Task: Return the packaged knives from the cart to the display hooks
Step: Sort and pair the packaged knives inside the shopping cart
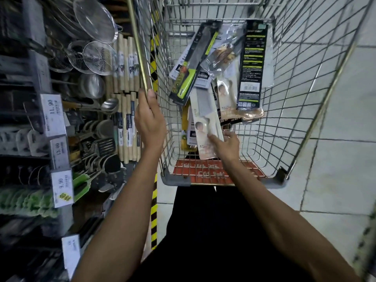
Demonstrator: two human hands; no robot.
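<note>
Several packaged knives lie in a wire shopping cart in front of me. My right hand reaches into the cart and pinches the lower end of a white-carded knife package. A green-handled knife package and a black-backed package lean further in. My left hand is closed around the cart's left top rail. The display hooks with kitchenware hang on the shelving at my left.
Price tags line the shelf edges at the left. Wire strainers, rolling pins and spatulas hang close to the cart's left side. A yellow-black hazard stripe runs along the shelf base. White floor tiles spread to the right.
</note>
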